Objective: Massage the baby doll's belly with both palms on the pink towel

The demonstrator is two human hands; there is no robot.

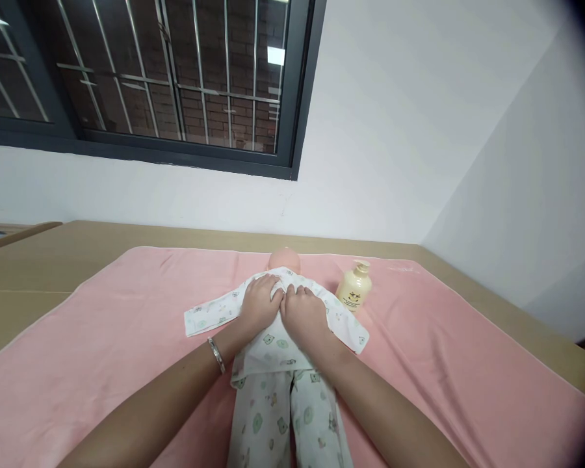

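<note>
Shirt [273,348], printed white cloth, lay over the doll [285,259] on the soft, creased pink blanket [102,364], sleeves spread outward. Your left hand [260,302] and right hand [305,313] met on its upper front, fingers half curled against the fabric; whether they pinched it could not be told. Matching pants [260,422] lay below; a glossy, rounded bottle [355,286] stood near the sleeve on your right.

Bright, even indoor light on the white wall [394,117], and there's white glare [275,56] caught in the dark window [151,52]! Soft shadows line the pink cloth [409,325], the bottle's [355,286] small print blurs, and black vignetting swallows the right-hand corners
</note>
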